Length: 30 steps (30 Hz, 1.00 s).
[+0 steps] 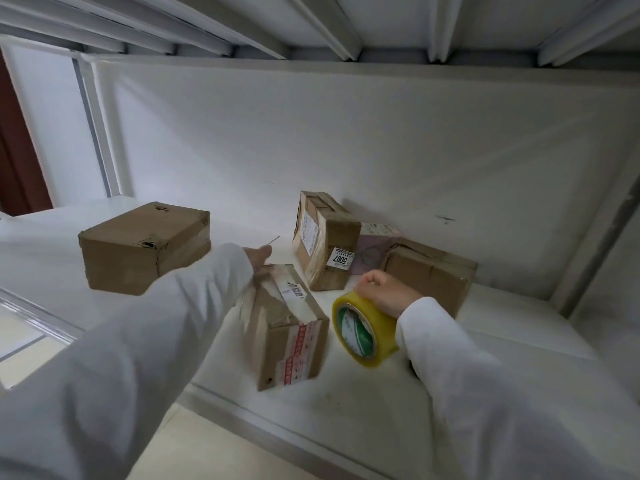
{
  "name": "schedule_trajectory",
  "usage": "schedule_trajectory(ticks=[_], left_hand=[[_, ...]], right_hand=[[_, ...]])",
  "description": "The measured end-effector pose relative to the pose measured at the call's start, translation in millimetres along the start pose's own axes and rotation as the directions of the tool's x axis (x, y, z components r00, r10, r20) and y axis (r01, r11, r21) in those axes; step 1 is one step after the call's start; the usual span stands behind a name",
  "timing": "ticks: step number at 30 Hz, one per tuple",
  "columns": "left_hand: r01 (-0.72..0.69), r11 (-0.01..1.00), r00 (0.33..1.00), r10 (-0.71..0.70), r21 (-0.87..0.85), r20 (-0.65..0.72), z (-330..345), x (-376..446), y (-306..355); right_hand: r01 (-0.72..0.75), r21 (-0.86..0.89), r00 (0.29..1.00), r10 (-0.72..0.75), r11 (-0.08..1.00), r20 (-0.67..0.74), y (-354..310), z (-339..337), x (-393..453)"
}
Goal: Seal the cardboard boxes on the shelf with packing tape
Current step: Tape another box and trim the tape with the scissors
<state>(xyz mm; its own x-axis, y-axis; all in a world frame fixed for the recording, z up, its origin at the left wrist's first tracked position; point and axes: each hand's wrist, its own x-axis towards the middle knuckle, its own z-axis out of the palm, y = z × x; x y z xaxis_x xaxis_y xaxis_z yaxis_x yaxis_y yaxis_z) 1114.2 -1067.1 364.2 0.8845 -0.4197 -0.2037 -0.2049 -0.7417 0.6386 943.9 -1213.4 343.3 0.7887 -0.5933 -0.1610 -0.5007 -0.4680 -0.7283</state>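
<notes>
Cardboard box (287,323) sits on the shelf (433,375); left hand (258,258) pinches a tape strip (272,240), right hand (384,292) grips the tape roll (363,329).

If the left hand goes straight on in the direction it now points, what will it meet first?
Probably the tall upright box with the 5007 sticker. The left hand, pinching a thin white strip, points up and right over the nearest box. Depth is unclear, so it might pass beside it toward the back wall.

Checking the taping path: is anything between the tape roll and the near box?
Nothing visible does. The tape roll, gripped by the right hand, sits just right of the near box, with only bare shelf between.
</notes>
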Motion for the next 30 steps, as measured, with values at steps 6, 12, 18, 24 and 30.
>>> schedule_trajectory(ticks=[6, 12, 18, 24, 30], left_hand=[[-0.069, 0.983, 0.995, 0.056, 0.17, 0.08, -11, 0, -14], [-0.116, 0.969, 0.992, 0.103, 0.22, 0.069, 18, -10, -13], [-0.018, 1.0, 0.998, 0.017, 0.016, 0.06, 11, -13, -16], [0.317, 0.85, 0.948, -0.291, -0.421, 0.127, -19, 2, -59], [0.381, 0.775, 0.922, -0.282, -0.504, 0.265, 15, 19, -83]], right_hand=[[-0.039, 0.058, 0.999, 0.041, 0.998, -0.033, -2, 2, -6], [-0.049, 0.068, 0.998, 0.052, 0.997, -0.043, -4, 4, -13], [-0.063, 0.152, 0.995, 0.074, 0.986, -0.07, 4, 3, -20], [0.005, 0.152, 0.993, 0.013, 0.988, -0.116, 16, 1, -25], [0.137, 0.12, 0.978, -0.115, 0.983, -0.173, -13, -29, -24]])
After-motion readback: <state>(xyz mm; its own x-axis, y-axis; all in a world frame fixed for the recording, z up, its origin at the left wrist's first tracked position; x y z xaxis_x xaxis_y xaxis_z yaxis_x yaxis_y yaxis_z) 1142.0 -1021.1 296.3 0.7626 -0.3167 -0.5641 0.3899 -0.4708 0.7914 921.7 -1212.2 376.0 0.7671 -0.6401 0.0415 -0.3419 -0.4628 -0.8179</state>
